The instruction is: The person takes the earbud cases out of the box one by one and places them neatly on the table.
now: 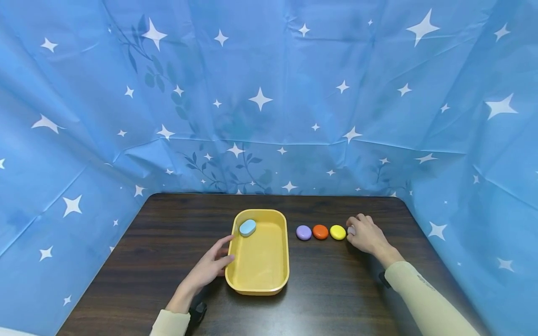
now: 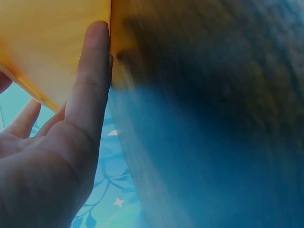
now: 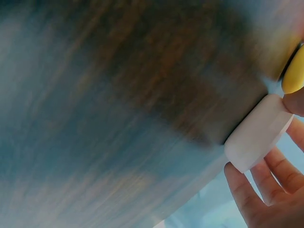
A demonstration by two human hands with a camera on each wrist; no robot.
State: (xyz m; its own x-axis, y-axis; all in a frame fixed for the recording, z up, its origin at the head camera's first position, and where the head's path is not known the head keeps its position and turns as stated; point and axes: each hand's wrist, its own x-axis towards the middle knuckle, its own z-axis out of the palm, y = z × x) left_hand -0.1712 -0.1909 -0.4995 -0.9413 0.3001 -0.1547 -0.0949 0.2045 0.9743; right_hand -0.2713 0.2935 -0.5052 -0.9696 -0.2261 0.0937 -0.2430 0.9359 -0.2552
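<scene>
My left hand [image 1: 208,266] rests at the left side of a yellow tray [image 1: 287,252], its fingers touching the wall and rim. In the left wrist view, one straight finger [image 2: 90,66] lies against the tray's yellow wall [image 2: 42,33]. Inside the tray, near its far left corner, lies a light blue rounded block [image 1: 247,227]. Over on the right, my right hand [image 1: 369,235] pinches a white rounded block [image 3: 259,133] between thumb and fingers. The block appears to be at the tabletop. Mostly hidden by the hand in the head view, it sits beside a yellow round piece [image 1: 338,232].
Left of the yellow piece, an orange-red round piece [image 1: 320,232] and a lilac one [image 1: 304,233] continue the row, right of the tray. All stand on a dark wooden table [image 1: 336,289]. Blue star-patterned curtain [image 1: 269,121] encloses the back and sides.
</scene>
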